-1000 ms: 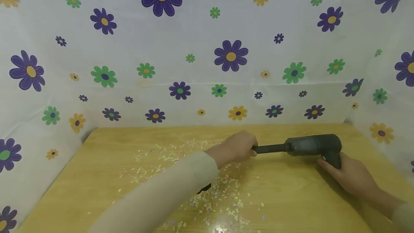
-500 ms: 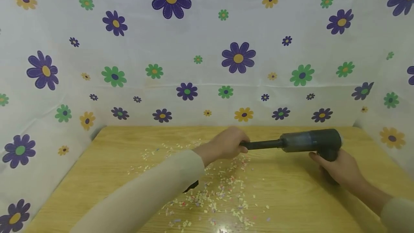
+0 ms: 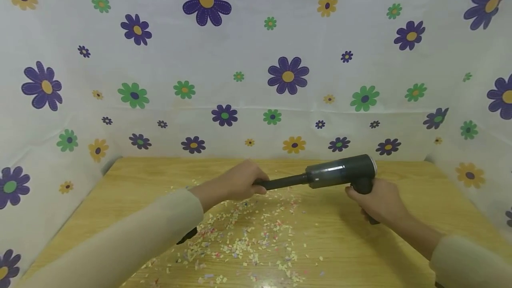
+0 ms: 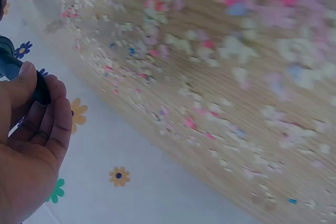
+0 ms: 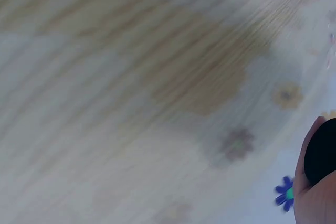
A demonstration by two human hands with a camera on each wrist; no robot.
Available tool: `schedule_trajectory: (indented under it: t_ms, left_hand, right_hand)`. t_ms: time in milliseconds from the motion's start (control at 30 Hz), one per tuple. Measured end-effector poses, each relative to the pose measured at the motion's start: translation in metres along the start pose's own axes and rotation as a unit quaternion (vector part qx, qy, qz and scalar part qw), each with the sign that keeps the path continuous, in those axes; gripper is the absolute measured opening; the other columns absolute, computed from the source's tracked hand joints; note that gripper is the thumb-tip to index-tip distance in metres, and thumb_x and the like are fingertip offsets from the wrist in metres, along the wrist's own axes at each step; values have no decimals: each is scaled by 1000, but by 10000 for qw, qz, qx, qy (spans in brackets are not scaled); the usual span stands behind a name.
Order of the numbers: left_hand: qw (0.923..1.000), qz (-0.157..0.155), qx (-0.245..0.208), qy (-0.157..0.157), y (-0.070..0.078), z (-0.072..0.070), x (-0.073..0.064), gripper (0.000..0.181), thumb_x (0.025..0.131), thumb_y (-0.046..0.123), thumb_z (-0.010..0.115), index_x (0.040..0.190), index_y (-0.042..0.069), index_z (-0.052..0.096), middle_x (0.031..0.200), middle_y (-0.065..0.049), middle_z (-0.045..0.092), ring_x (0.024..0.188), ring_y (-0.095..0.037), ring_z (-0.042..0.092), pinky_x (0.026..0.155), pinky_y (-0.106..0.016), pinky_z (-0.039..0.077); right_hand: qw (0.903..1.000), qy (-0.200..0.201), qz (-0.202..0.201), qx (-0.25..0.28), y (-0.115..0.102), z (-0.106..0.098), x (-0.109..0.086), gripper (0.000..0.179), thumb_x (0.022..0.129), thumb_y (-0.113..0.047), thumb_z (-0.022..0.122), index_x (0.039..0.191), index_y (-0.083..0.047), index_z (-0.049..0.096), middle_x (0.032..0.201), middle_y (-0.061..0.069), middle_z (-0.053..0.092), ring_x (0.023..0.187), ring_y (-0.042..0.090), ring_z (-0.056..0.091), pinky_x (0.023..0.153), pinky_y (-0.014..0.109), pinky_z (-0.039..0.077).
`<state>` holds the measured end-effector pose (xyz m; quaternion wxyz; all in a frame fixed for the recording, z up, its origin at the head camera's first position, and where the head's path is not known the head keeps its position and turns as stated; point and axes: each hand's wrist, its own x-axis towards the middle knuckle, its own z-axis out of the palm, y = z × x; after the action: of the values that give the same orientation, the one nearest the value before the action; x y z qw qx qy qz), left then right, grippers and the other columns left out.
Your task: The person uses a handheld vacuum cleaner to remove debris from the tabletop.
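A dark handheld vacuum cleaner [image 3: 338, 171], with a clear section and a thin black nozzle [image 3: 286, 182], is held above the table, its nozzle pointing left. My left hand [image 3: 240, 180] pinches the nozzle's end between thumb and fingers; the left wrist view shows the black tip [image 4: 42, 88] there. Around the handle at the other end, my right hand [image 3: 382, 201] is wrapped. Only part of that hand and the black handle [image 5: 323, 153] shows at the edge of the right wrist view. Small paper bits [image 3: 240, 243], mostly pale yellow with some pink and blue, lie below.
The wooden table [image 3: 400, 252] carries the scattered bits mainly at its middle and left of it. A white cloth with printed flowers [image 3: 224, 57] stands as a wall behind it and on both sides. My left sleeve [image 3: 132, 230] hides part of the table.
Both hands have moved left together with the vacuum cleaner, most of it in the last half second. The vacuum now tilts more, its nozzle end lower. The head view has shifted slightly.
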<state>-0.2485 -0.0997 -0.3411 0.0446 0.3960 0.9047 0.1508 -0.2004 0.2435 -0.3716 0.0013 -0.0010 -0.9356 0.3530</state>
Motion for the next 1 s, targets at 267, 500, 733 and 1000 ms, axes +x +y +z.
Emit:
schedule_trajectory:
  t_ms: [267, 500, 733, 1000]
  left_hand:
    - [10000, -57, -57, -19, -16, -7, -32, 7, 90, 13, 73, 85, 9, 75, 72, 3, 67, 58, -5, 49, 57, -22, 43]
    - [9997, 128, -147, 132, -23, -13, -42, 8, 88, 13, 75, 81, 10, 73, 70, 4, 68, 55, -1, 47, 53, -18, 41]
    - [9983, 160, 180, 535, -30, -16, -26, 8, 84, 16, 79, 86, 9, 78, 72, 3, 72, 55, -1, 49, 54, -20, 42]
    - [9963, -97, 575, 636, -31, -16, 0, 7, 86, 16, 77, 81, 11, 76, 75, 3, 73, 64, -7, 60, 69, -27, 54]
  right_hand:
    - [9972, 81, -630, -393, -27, 20, 6, 39, 91, -33, 64, 64, -8, 54, 45, -2, 52, 40, 14, 51, 42, 29, 42]
    - [9972, -197, -545, 477, -28, 26, 15, 32, 90, -30, 69, 80, 0, 60, 57, 4, 62, 49, 18, 60, 49, 31, 51]
    - [9449, -1397, -440, 2926, -13, 20, 24, 22, 92, -19, 71, 103, -5, 59, 77, 4, 67, 68, 18, 66, 67, 36, 58]
    - [8813, -2458, -867, 3941, 6, 18, 33, 16, 97, -5, 55, 94, -16, 66, 74, -2, 66, 66, 13, 60, 63, 30, 52]
